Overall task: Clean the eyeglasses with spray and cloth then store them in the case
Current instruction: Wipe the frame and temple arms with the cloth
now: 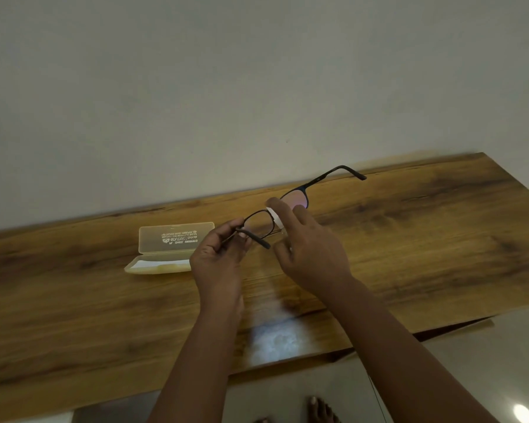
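Dark-framed eyeglasses [300,193] hang in the air above the wooden table [425,233], their temples unfolded. My left hand [220,264] pinches the near temple and the left end of the frame. My right hand [309,248] grips a small white spray bottle [274,216], its index finger on top, right beside the lens. A translucent yellowish glasses case [171,239] lies open on the table to the left of my left hand, with a white cloth-like thing [153,264] in its lower half.
A plain pale wall rises behind the table. The table's front edge runs diagonally across the bottom. Below it lies a glossy tiled floor [471,361], and my bare toes [318,410] show there.
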